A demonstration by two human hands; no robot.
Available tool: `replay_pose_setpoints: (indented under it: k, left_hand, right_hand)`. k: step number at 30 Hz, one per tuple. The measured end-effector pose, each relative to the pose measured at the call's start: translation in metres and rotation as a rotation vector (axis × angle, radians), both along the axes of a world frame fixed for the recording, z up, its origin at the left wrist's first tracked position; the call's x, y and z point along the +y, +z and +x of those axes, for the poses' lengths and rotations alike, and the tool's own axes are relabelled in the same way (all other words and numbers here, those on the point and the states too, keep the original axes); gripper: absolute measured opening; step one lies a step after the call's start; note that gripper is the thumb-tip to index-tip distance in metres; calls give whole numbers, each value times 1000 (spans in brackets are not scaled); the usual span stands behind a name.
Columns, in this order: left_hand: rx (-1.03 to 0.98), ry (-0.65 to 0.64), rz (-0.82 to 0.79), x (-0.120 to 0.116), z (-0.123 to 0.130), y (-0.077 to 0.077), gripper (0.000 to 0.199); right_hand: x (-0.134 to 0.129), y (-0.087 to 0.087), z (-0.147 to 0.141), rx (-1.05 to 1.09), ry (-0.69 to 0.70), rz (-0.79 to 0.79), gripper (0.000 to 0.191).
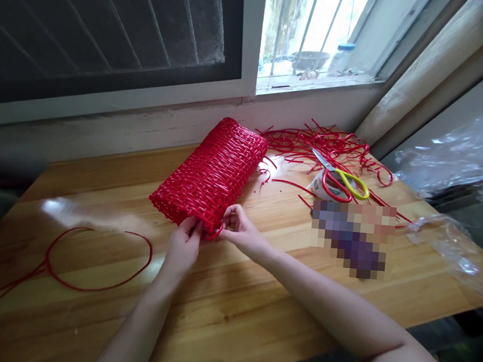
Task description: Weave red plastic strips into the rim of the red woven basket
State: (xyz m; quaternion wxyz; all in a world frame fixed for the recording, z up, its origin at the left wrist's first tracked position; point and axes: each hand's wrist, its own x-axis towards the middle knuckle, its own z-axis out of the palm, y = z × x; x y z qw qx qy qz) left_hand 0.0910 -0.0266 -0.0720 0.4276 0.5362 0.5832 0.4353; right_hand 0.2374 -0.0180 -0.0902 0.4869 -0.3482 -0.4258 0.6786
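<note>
A red woven basket (215, 170) lies on its side on the wooden table, its near end towards me. My left hand (186, 239) grips the rim at that end, with the fingertips partly hidden inside the opening. Just right of the same corner, my right hand (237, 227) is closed in a pinch on a red strand (216, 234) that loops out from the rim. Left of my left arm, a long red strand (88, 290) curves in an open ring over the table.
Scissors (343, 183) with red and yellow handles rest on a white roll at the right. Behind them lies a heap of red strands (321, 143). A blurred-out object (348, 238) and clear plastic (447, 244) are further right. A window wall borders the table's (255, 312) far edge.
</note>
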Motion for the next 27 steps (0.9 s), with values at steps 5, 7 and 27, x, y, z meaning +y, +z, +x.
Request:
replay_pose_setpoints:
  k: [5, 7, 27]
  left_hand:
    - [-99, 16, 39, 2, -4, -3, 25]
    - [-68, 16, 34, 2, -8, -2, 28]
    - [127, -255, 51, 15, -28, 9, 15]
  right_hand:
    - [-1, -1, 0, -46, -35, 18, 37]
    - [0, -3, 1, -63, -30, 34, 35]
    - [-5, -4, 7, -322, -42, 297, 24]
